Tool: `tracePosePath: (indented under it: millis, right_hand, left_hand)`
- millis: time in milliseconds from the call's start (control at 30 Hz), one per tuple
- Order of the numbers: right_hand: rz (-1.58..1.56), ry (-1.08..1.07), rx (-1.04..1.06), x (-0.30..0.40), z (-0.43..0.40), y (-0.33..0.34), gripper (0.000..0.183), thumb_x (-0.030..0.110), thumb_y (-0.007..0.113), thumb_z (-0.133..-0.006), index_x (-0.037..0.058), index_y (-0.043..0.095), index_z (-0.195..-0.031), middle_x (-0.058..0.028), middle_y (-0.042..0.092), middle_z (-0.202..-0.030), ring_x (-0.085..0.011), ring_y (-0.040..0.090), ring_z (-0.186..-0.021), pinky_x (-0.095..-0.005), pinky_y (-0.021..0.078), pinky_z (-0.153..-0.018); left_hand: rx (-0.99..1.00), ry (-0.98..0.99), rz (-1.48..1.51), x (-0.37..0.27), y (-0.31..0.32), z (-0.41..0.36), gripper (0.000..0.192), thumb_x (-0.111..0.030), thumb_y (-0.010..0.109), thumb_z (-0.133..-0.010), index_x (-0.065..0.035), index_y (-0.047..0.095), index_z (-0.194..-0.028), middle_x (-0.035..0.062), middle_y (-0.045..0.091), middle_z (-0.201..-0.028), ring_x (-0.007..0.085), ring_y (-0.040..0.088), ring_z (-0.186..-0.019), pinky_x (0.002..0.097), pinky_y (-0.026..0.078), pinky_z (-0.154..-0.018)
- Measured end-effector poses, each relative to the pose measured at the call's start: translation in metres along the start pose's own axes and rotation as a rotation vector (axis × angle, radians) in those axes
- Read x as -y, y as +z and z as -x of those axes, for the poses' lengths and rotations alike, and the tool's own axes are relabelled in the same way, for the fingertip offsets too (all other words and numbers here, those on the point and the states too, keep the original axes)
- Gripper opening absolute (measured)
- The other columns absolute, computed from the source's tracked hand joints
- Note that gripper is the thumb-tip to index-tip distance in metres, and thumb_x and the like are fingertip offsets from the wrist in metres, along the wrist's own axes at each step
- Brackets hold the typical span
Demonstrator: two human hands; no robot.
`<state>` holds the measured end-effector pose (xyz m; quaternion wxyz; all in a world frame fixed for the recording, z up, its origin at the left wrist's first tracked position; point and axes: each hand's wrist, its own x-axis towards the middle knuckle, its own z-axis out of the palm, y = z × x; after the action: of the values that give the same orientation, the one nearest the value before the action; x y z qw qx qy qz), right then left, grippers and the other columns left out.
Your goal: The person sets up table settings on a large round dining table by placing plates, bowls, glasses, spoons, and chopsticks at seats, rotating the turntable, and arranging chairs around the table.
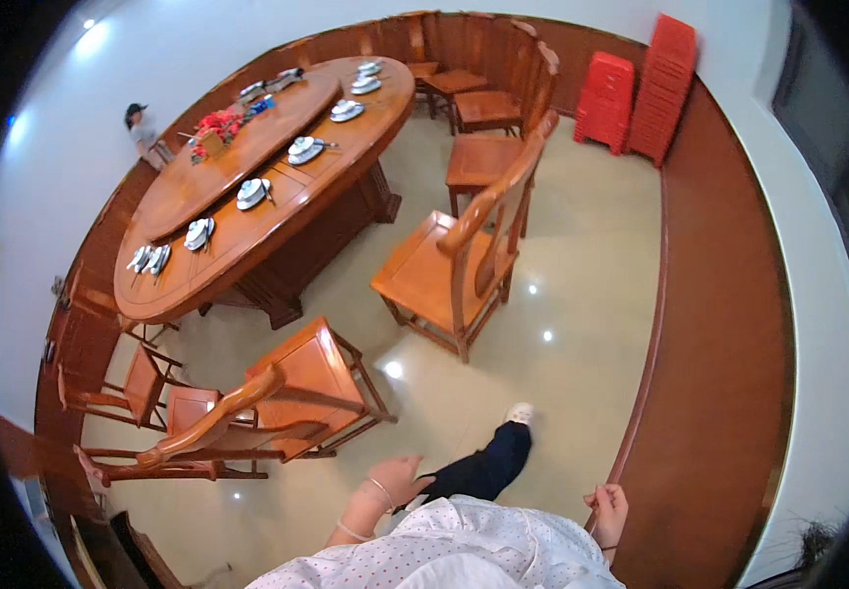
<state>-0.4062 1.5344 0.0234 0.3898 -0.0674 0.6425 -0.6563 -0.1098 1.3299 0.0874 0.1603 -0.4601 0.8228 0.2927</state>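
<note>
My left hand (396, 480) hangs in front of my body with thumb and fingers apart, and nothing shows in it. It wears bracelets at the wrist. The closest chair to it is a wooden armchair (306, 390) on the left, standing off from my fingers. Out to the right, my right hand (607, 508) has its fingers curled in, with no object visible in them. Behind that hand runs the brown wall panelling (711, 353). One leg in dark trousers (494, 460) stretches forward over the tiled floor (579, 294), ending in a white shoe (520, 414).
Ahead stands a large oval wooden table (288, 195) with a raised turntable (174, 188), several place settings (253, 193) and red flowers (222, 127). Another wooden chair (431, 272) faces it. Red stacked stools (664, 88) lean by the wall. A person (146, 136) is beyond the table.
</note>
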Motion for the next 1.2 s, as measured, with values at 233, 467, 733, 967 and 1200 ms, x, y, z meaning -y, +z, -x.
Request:
tracePosePath:
  millis: [233, 467, 733, 967, 1200]
  right_hand:
    - [0.202, -0.078, 0.223, 0.123, -0.230, 0.027, 0.008, 0.007, 0.052, -0.086, -0.0003, 0.050, -0.089, -0.0083, 0.060, -0.068, -0.0144, 0.059, -0.064, -0.0254, 0.0468, -0.063]
    - [0.240, -0.029, 0.037, 0.229, -0.423, 0.000, 0.008, 0.008, 0.053, -0.085, -0.0005, 0.052, -0.087, -0.0062, 0.059, -0.068, -0.0114, 0.056, -0.064, -0.0235, 0.0445, -0.063]
    - [0.311, -0.125, 0.160, 0.379, -0.736, 0.010, 0.018, 0.018, 0.052, -0.088, 0.0065, 0.051, -0.074, -0.0020, 0.052, -0.064, -0.0074, 0.045, -0.058, -0.0209, 0.0359, -0.056]
    - [0.314, -0.257, 0.397, 0.514, -0.961, 0.123, 0.014, 0.012, 0.051, -0.087, 0.0030, 0.053, -0.077, -0.0015, 0.053, -0.066, -0.0089, 0.051, -0.064, -0.0221, 0.0404, -0.062]
    - [0.430, -0.170, 0.623, 0.557, -1.149, 0.227, 0.009, 0.006, 0.052, -0.086, -0.0005, 0.053, -0.092, -0.0057, 0.060, -0.073, -0.0113, 0.057, -0.069, -0.0247, 0.0458, -0.067]
  left_hand:
    - [-0.135, 0.017, -0.087, -0.115, -0.116, -0.225, 0.042, -0.041, 0.052, -0.082, -0.0040, 0.054, -0.102, 0.0180, 0.061, -0.091, 0.0333, 0.059, -0.086, 0.0426, 0.045, -0.078]
    - [-0.340, 0.717, 0.093, -0.334, -0.237, -0.452, 0.046, -0.036, 0.053, -0.083, -0.0026, 0.048, -0.114, 0.0177, 0.060, -0.094, 0.0323, 0.056, -0.087, 0.0399, 0.043, -0.078]
    - [-0.209, 0.138, 0.095, -0.412, -0.301, -0.627, 0.046, -0.037, 0.052, -0.084, -0.0030, 0.048, -0.114, 0.0196, 0.059, -0.097, 0.0356, 0.055, -0.090, 0.0410, 0.043, -0.080]
    - [-0.278, -0.194, 0.167, -0.406, -0.368, -0.755, 0.049, -0.039, 0.051, -0.082, -0.0016, 0.048, -0.114, 0.0211, 0.061, -0.090, 0.0354, 0.058, -0.085, 0.0424, 0.046, -0.075]
    - [-0.262, -0.238, 0.256, -0.417, -0.474, -0.954, 0.048, -0.037, 0.051, -0.084, 0.0000, 0.048, -0.113, 0.0249, 0.059, -0.095, 0.0369, 0.057, -0.087, 0.0411, 0.046, -0.077]
